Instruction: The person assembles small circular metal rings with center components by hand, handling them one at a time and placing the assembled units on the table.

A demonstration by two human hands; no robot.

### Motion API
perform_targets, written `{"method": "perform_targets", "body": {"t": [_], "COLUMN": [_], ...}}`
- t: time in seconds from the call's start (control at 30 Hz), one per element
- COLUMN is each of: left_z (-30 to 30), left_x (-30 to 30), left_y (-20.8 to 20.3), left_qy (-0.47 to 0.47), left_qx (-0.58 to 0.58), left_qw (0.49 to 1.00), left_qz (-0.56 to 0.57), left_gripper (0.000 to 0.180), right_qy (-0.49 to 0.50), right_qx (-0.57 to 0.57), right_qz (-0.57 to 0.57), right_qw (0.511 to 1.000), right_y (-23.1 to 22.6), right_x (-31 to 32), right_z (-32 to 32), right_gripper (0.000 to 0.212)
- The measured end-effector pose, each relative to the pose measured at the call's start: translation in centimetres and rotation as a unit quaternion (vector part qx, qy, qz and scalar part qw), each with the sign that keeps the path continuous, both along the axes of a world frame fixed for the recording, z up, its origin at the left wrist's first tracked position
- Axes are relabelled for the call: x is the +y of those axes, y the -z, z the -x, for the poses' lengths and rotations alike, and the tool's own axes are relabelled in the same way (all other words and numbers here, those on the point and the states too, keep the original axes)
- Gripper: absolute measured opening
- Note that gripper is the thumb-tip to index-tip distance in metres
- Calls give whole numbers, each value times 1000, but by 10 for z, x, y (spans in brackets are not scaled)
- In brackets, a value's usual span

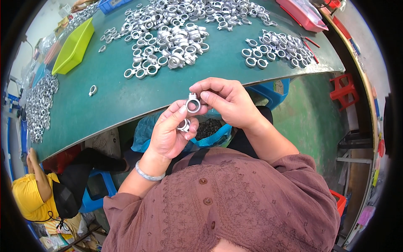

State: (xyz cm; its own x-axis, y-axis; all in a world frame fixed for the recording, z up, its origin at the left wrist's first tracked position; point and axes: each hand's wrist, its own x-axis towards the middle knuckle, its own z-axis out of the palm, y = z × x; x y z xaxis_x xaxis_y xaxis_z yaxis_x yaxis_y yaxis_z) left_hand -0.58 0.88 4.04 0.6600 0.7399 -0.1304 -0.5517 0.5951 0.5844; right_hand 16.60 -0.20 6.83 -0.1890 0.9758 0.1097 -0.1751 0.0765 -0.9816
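My left hand (166,136) holds a silver metal ring clamp (193,97) upright between thumb and fingers, its lug pointing up. A second ring clamp (186,125) is tucked lower in the same hand, against the curled fingers. From the right, my right hand (235,105) pinches at the lug of the upper clamp with thumb and forefinger. Whatever small part lies between those fingertips is hidden. Both hands are just off the near edge of the green table (113,94), above a blue plastic bag (145,132) and a blue-rimmed container of small dark parts (208,128).
Loose ring clamps form a big heap (176,42), a smaller right pile (277,48) and a left pile (42,105). One clamp (93,90) lies alone. Nearby are a yellow-green bin (74,46), a red tray (300,14) and red-handled pliers (310,47). A person in yellow (33,193) sits left.
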Motion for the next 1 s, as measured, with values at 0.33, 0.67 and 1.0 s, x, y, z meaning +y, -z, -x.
{"method": "perform_targets", "body": {"t": [0.33, 0.67, 1.0], "left_z": [-7, -3, -14], "left_x": [-9, -9, 1], "left_y": [4, 3, 43], "left_qy": [-219, -278, 3], "left_qx": [200, 316, 476], "left_qw": [911, 778, 662], "left_qz": [-287, -467, -579], "left_gripper": [38, 46, 32], "right_qy": [27, -22, 153], "right_qx": [-17, 20, -239], "right_qz": [-55, 29, -203], "right_qw": [998, 999, 937], "right_y": [8, 6, 6], "right_x": [0, -2, 46], "right_z": [-1, -6, -13], "right_gripper": [16, 16, 17]}}
